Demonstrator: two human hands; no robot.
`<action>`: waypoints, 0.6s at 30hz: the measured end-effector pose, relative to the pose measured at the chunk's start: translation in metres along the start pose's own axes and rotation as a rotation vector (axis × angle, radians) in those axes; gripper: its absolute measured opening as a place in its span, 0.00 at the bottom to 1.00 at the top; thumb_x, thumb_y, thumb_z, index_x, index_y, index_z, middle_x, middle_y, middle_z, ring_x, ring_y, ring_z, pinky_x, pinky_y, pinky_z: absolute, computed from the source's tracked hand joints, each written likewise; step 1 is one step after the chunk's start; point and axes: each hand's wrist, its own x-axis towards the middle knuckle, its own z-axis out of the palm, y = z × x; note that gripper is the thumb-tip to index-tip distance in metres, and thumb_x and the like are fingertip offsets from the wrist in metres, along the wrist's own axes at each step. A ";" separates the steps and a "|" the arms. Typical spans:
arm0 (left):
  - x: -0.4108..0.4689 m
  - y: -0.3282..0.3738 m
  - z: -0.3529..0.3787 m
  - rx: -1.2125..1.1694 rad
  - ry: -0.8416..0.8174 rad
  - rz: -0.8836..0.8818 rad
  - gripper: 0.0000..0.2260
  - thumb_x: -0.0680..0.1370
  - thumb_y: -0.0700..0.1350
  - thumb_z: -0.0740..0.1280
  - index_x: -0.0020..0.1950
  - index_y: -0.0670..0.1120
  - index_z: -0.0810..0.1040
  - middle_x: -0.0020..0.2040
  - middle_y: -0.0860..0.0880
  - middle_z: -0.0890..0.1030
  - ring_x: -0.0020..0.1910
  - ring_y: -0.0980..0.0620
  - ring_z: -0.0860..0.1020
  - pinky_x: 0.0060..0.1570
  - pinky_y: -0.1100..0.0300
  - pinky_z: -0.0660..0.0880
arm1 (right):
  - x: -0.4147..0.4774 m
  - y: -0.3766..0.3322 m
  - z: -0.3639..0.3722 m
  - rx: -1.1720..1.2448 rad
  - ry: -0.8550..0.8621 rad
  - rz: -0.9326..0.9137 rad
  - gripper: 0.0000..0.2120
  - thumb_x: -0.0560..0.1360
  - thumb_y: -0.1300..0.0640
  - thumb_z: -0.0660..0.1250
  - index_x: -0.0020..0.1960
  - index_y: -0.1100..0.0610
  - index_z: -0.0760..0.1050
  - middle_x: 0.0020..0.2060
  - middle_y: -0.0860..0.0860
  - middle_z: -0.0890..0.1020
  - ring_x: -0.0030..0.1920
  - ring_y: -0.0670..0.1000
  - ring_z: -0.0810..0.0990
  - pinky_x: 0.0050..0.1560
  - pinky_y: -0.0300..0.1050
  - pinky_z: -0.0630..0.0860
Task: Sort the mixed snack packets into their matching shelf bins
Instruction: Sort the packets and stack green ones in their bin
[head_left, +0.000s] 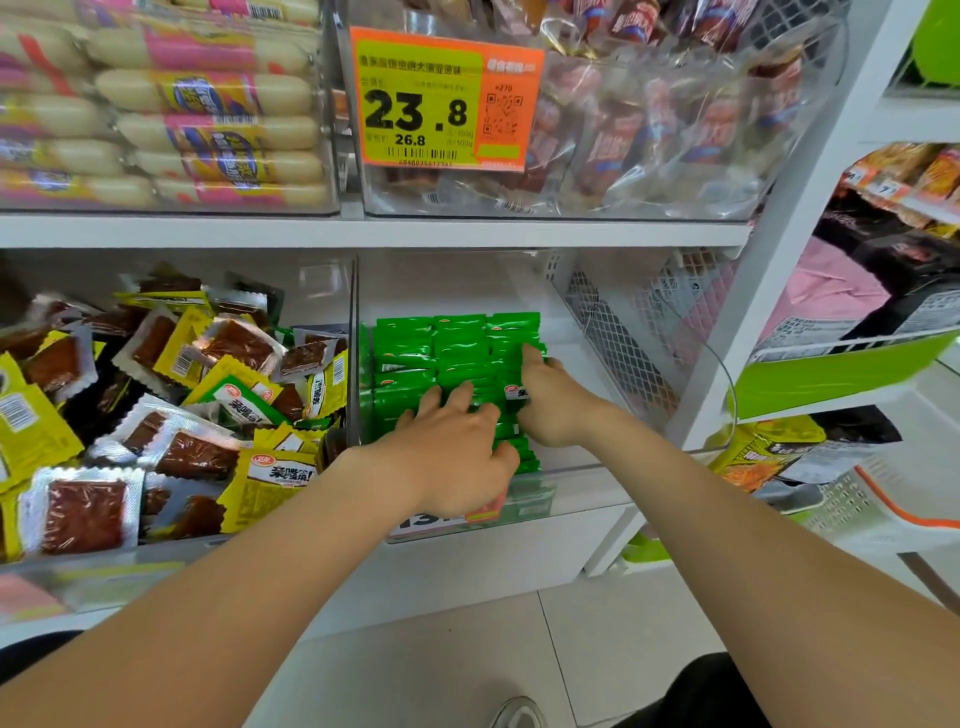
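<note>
the green packets (457, 353) stand in tidy, glossy rows in the clear bin (571, 483), yet one green packet (244, 402) lies among yellow ones (31, 431) in the mixed bin (156, 558) beside it, so work remains. your left hand (452, 452) rests flat, fingers spread, on the rows; whether your right hand (550, 405) pinches one, i cannot tell.

Green packets (457, 353) rowed in clear bin (613, 470)

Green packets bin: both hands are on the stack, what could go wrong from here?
1. The left hand and right hand press on neat rows of green packets; a hard push might topple them.
2. One stray green packet lies in the mixed bin; it could get missed.
</note>
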 end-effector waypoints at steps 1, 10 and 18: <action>-0.001 0.000 0.000 0.001 -0.001 0.002 0.25 0.85 0.58 0.50 0.81 0.49 0.60 0.85 0.45 0.44 0.83 0.36 0.43 0.78 0.33 0.49 | 0.001 0.002 -0.003 0.036 0.030 -0.004 0.46 0.79 0.67 0.65 0.83 0.60 0.35 0.75 0.65 0.66 0.70 0.64 0.72 0.61 0.47 0.72; -0.013 0.000 0.005 0.168 0.351 0.104 0.20 0.84 0.56 0.52 0.59 0.44 0.76 0.54 0.42 0.77 0.56 0.40 0.77 0.57 0.50 0.75 | -0.007 0.006 -0.010 0.031 0.243 0.137 0.14 0.74 0.60 0.75 0.43 0.56 0.69 0.44 0.54 0.76 0.43 0.54 0.76 0.29 0.42 0.66; -0.081 -0.022 -0.027 -0.012 0.618 0.368 0.08 0.81 0.44 0.63 0.55 0.54 0.80 0.46 0.57 0.77 0.49 0.57 0.74 0.52 0.61 0.70 | -0.055 -0.040 -0.021 -0.107 0.434 -0.062 0.09 0.76 0.64 0.67 0.55 0.64 0.72 0.44 0.59 0.76 0.49 0.64 0.79 0.41 0.49 0.72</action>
